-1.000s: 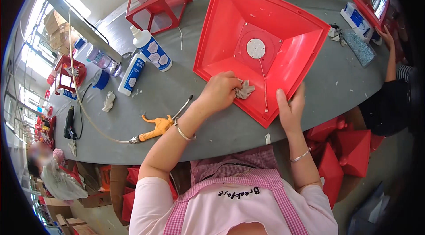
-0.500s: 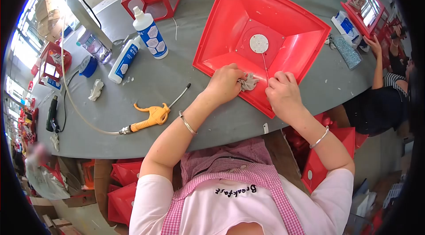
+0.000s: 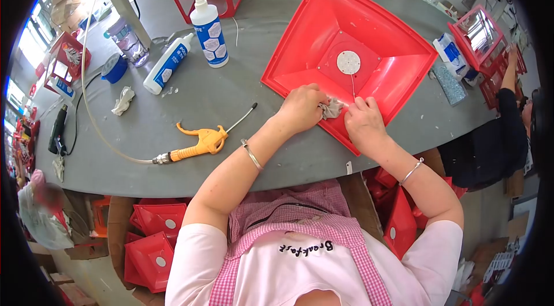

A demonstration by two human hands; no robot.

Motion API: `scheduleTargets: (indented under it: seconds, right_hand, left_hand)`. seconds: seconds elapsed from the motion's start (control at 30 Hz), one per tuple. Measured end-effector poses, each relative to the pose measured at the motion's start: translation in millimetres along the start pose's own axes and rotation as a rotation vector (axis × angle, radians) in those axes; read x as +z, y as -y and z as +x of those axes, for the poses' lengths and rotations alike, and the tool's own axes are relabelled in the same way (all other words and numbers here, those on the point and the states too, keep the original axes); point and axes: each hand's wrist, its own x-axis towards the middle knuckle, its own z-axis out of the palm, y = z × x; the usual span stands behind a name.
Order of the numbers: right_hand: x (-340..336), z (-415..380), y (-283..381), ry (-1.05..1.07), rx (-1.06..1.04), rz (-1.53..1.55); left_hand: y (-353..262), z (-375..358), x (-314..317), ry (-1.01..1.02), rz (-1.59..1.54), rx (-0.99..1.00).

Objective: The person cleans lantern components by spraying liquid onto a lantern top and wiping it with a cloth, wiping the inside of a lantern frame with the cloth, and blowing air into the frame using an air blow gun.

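Housing (image 3: pixel 369 58), red and funnel-shaped, sat on the grey bench (image 3: pixel 248 78), hollow side facing the camera. White disc (image 3: pixel 348 62) at its centre, thin wire (image 3: pixel 353 83) running to the right hand (image 3: pixel 367 126); those fingers were bent at the wire, couldn't tell if pinching it. Left hand (image 3: pixel 303 109) gripped a crumpled rag (image 3: pixel 332 109) in its fingers against the near inner wall. Yellow air gun (image 3: pixel 199 143) lay left, beyond it an upright bottle (image 3: pixel 211 35).

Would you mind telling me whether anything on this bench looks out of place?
One white-and-blue bottle lies on its side, odd because a similar upright bottle stands beside it. Small pale flecks near the lying one's base look like debris; their source is unclear.
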Motion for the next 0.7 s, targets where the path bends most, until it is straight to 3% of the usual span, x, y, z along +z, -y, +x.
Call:
scheduleTargets:
  seconds: [0.13,0.2,0.27,0.33,0.37,0.43,0.5,0.57,0.7]
  right_hand:
    - [-14.0,-0.6,1.2,0.154,0.036,0.173]
    - [-45.9,-6.9,10.2,0.402,-0.117,0.407]
    - [-71.1,-21.0,13.2,0.521,-0.335,0.814]
    - [-87.9,-32.2,6.0,0.476,-0.209,0.867]
    - [-95.9,-35.9,-0.2,0.426,-0.085,0.922]
    - [-115.6,-38.0,-16.8,0.005,0.432,0.979]
    - [-107.4,-43.2,-44.7,-0.461,0.666,0.718]
    - [-89.9,-35.0,-71.7,-0.851,0.684,0.376]
    - [-72.1,-13.0,-124.4,-0.998,0.683,0.209]
  left_hand:
    - [-2.0,0.1,-2.0,-0.005,-0.013,-0.003]
    - [-2.9,-2.2,-1.9,-0.002,-0.048,-0.02]
    - [-1.3,-3.7,-0.4,-0.003,-0.033,-0.011]
    - [-0.8,-1.4,0.7,-0.007,0.001,0.016]
    - [-1.7,-0.9,1.8,-0.012,0.003,0.015]
    - [-3.7,-2.2,2.4,-0.01,0.014,0.038]
    - [-3.1,-5.3,-0.4,-0.019,0.045,0.041]
    - [-3.4,-4.2,0.6,0.003,0.058,0.052]
    - [-2.9,-2.7,-4.6,0.012,0.086,0.061]
